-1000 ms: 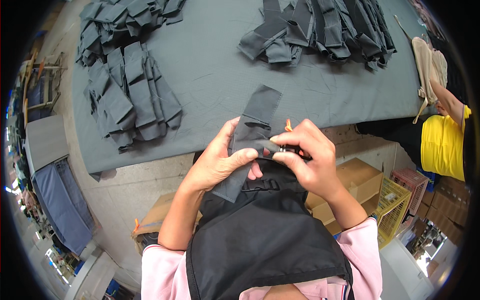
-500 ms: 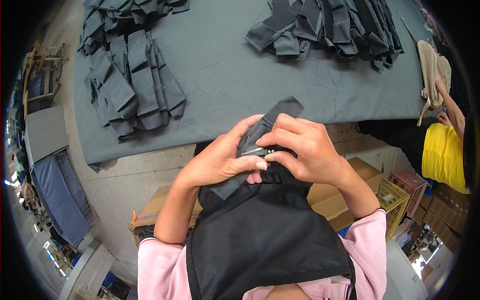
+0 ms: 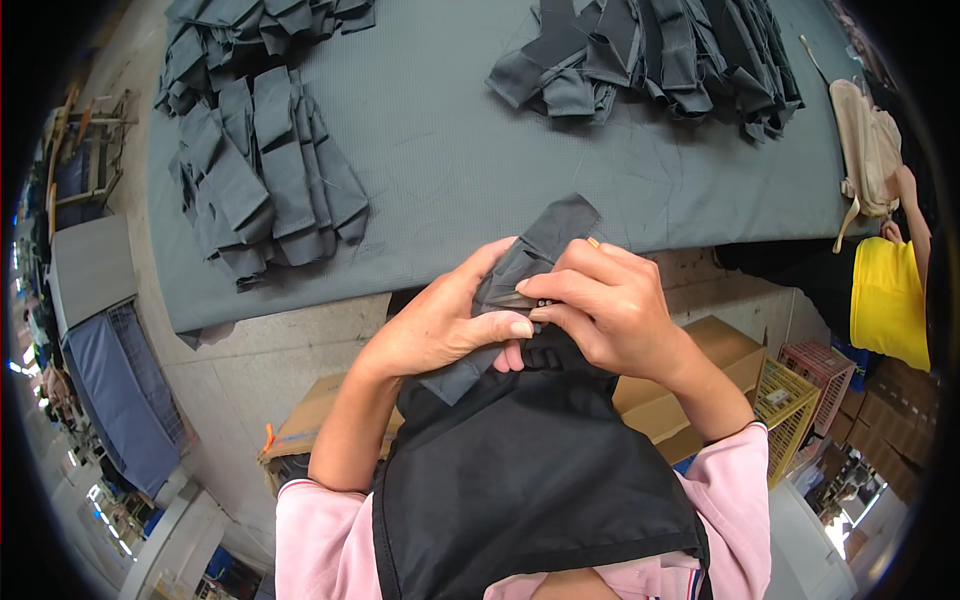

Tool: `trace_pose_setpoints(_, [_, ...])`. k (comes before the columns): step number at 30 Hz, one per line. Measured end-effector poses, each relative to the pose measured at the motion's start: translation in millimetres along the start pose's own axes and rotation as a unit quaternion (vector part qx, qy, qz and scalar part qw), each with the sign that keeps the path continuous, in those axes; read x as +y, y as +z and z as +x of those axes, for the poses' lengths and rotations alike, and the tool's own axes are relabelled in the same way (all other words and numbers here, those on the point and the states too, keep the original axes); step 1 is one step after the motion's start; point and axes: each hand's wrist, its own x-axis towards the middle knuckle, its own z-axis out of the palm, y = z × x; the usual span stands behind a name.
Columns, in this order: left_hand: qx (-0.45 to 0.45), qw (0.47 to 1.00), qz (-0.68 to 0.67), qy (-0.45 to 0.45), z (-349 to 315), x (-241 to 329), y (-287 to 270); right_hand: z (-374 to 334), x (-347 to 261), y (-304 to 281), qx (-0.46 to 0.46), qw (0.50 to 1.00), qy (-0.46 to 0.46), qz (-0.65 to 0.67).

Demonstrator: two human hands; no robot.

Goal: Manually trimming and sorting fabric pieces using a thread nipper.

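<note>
- Grey fabric strip slants through the left hand, beside the table edge.
- Left thumb and fingers close around its middle.
- Right hand pinches a small tool, partly hidden.
- Strip looks light, limp; best gripped flat across its width.

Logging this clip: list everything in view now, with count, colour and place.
Held strip: one, dark grey, centre
Small tool: one, dark with shiny parts, centre, mostly hidden
Strip piles: three, dark grey, two upper left, one upper right; single strips uncountable
Table: one, grey-green, under the piles
Bag-like item: one, beige, upper right
Co-worker: one, yellow top, far right
Cardboard boxes: several, brown, both sides of the person
Crates: at least two, yellow and reddish, lower right
Draped cloth: one, blue, far left
Apron: one, black, person's front
Sleeves: two, pink, lower left and right
Left hand: one, bare, gripping the strip
Right hand: one, bare, pinching the tool
</note>
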Motion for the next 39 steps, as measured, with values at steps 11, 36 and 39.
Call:
trace_pose_setpoints(11, [0.168, 0.969, -0.132, 0.127, 21.8, 4.6, -12.2, -0.3, 12.8, 18.0, 0.134, 0.956, 0.176, 0.193])
trace_pose_setpoints(36, [0.143, 0.967, -0.189, 0.093, 5.5, -34.5, 11.5, 36.8, 13.0, 43.7, 0.263, 0.722, 0.328, 0.549])
trace_pose_setpoints(39, [0.208, 0.959, 0.076, 0.178, 0.1, -26.0, 13.5, 42.5, 13.5, 44.3, 0.204, 0.72, 0.367, 0.552])
